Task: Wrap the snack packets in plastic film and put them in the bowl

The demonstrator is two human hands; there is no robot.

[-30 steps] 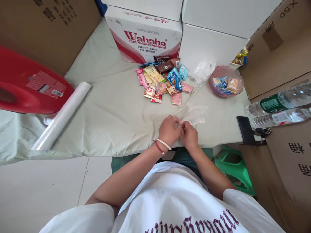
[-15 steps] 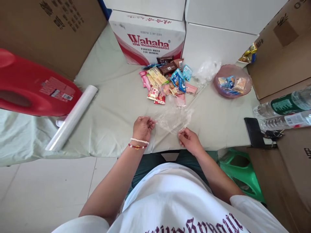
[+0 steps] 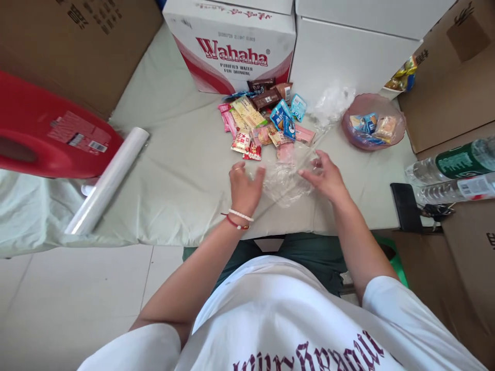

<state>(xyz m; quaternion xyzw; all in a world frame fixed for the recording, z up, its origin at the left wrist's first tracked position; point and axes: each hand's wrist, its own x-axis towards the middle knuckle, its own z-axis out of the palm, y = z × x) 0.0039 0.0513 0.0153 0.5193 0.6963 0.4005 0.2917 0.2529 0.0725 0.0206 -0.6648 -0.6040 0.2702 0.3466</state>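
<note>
A crumpled sheet of clear plastic film (image 3: 284, 185) lies on the cloth-covered table between my two hands. My left hand (image 3: 246, 186), with bracelets at the wrist, is at the film's left edge, its thumb and fingers apart. My right hand (image 3: 328, 178) is over the film's right side, thumb and fingers spread in a curve; whether its fingertips touch the film I cannot tell. Just beyond the hands is a pile of small wrapped snacks (image 3: 247, 112), with brown, blue, pink, yellow and red wrappers. The film's far edge reaches the pink packets.
A pink translucent bowl (image 3: 350, 136) with several packets stands at the right, next to more crumpled clear plastic (image 3: 334, 103). A white roll (image 3: 106, 180) and red jug (image 3: 46, 129) are at the left. A Wahaha carton (image 3: 235, 56) stands behind; bottles (image 3: 456, 165) and a black phone-like slab (image 3: 405, 206) lie right.
Both hands have moved forward and to the right. Their pinched fingers have opened and let go of the film's near edge, which now lies on the table.
</note>
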